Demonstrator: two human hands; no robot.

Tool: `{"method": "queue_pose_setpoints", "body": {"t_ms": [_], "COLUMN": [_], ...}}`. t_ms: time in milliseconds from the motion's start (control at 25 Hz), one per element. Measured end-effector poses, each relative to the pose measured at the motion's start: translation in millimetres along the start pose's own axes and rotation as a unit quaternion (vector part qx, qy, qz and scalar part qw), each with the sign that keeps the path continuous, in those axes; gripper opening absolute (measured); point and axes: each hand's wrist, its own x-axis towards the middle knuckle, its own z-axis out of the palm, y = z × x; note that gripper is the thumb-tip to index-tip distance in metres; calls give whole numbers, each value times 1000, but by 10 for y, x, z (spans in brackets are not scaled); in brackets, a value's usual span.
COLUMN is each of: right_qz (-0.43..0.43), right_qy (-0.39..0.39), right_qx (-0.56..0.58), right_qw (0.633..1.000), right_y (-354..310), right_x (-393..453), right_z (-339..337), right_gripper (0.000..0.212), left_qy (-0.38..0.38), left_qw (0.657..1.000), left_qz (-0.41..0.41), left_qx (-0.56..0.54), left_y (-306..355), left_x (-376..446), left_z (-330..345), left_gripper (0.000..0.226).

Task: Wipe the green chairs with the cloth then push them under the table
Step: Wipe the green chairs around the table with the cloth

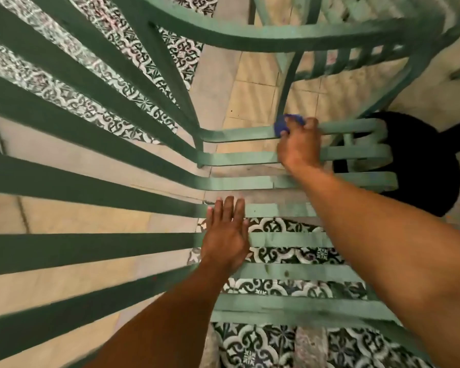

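We are bunching the blue cloth [286,125] in our right hand [299,147] against a far seat slat of the green chair [290,272], while our left hand [225,240], spread flat, is steadying the seat's middle.

Chair [290,181]: slats pale mint green, back slats darker green in shade. Cloth [283,124] on the chair's front slat: blue. Floor under the chair: plain beige tiles [252,102] plus dark-green-on-white ornamental floral tiles [276,254]. Black round patch [422,166] right of the chair.
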Motion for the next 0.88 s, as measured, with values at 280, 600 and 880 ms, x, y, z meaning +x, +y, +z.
{"method": "queue_pose_setpoints", "body": {"t_ms": [280,600,880], "right_qz": [-222,64,-74], "right_qy": [-48,104,-61], "right_qx": [-9,-42,33], "right_qw": [974,992,995], "right_y": [-840,1600,-243], "right_x": [-428,-312,-1055], "right_z": [423,-569,226], "right_gripper": [31,44,33], "left_qy": [95,86,72], "left_qw": [994,996,996], "left_qz": [21,15,22], "left_qx": [47,16,38], "left_y": [-96,-97,-123], "left_x": [60,20,31], "left_z": [141,154,141], "left_gripper": [53,56,59]}}
